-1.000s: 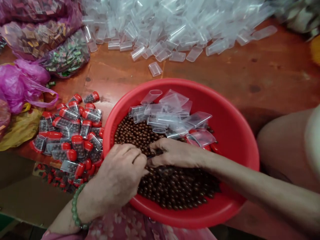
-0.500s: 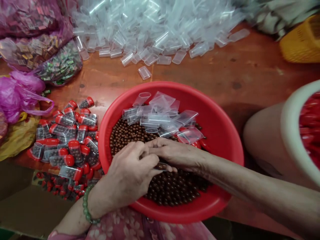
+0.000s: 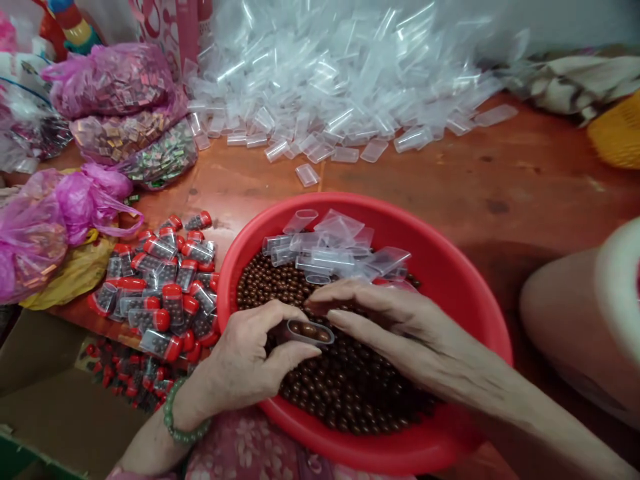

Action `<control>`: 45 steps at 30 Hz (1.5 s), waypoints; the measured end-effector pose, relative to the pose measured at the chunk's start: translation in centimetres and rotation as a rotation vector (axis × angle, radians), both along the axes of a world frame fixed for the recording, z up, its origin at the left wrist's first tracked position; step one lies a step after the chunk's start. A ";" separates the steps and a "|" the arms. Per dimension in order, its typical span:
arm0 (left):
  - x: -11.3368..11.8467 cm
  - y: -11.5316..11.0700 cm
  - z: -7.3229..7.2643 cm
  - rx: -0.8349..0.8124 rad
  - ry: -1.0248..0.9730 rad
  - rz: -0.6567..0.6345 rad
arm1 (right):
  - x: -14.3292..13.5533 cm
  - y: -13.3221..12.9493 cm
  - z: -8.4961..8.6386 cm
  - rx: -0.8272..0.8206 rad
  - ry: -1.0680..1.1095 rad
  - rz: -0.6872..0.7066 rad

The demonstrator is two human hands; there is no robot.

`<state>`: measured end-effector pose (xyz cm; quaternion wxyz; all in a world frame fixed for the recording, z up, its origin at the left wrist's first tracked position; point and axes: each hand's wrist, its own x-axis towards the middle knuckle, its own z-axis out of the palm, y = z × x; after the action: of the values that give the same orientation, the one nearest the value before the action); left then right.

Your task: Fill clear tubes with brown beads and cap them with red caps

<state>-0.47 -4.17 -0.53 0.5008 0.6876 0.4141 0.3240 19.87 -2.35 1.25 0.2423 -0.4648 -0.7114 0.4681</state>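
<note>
My left hand (image 3: 267, 353) grips a clear plastic case (image 3: 325, 337) between thumb and fingers. Its oval mouth faces me, and several brown balls show inside. Just right of that mouth, my right hand (image 3: 387, 327) has its fingers stretched out and slightly apart, with nothing visible in them; its palm is hidden. Both hands are over a red basin (image 3: 445, 260). Glossy brown balls (image 3: 350, 397) fill its lower part, and a heap of clear empty cases (image 3: 330, 257) lies on them at the back.
Filled cases with red caps (image 3: 165, 293) are piled left of the basin, above an open cardboard box (image 3: 40, 373). Many clear cases (image 3: 340, 87) cover the back of the wooden table (image 3: 425, 173). Purple bags (image 3: 110, 83) stand back left, a pale bucket (image 3: 565, 320) at right.
My hands have moved apart: the right hand has drawn off the case and its fingers have straightened. The case's mouth now shows. The whole view has shifted, so things appear lower and further right.
</note>
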 end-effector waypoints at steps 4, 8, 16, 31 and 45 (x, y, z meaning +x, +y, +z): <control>0.3 -0.2 -0.1 -0.069 -0.006 0.028 | 0.2 0.1 1.3 0.159 0.061 0.131; 0.4 -0.3 0.0 -0.072 0.007 -0.005 | 0.0 0.7 1.9 0.206 0.048 0.274; 0.0 0.0 0.0 -0.184 0.067 -0.037 | -0.8 0.6 2.1 0.212 -0.167 0.366; 0.3 0.2 -0.3 -0.345 -0.138 0.219 | 6.7 -5.8 -2.0 0.447 -0.915 -0.184; 2.4 -1.3 0.3 -0.528 -0.419 0.080 | 7.2 -7.2 -4.2 0.491 -0.800 -0.189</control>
<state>1.98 -5.49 -0.21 0.7227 0.4358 0.3983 0.3594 27.09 -9.54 -2.96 0.0937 -0.6001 -0.7931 0.0466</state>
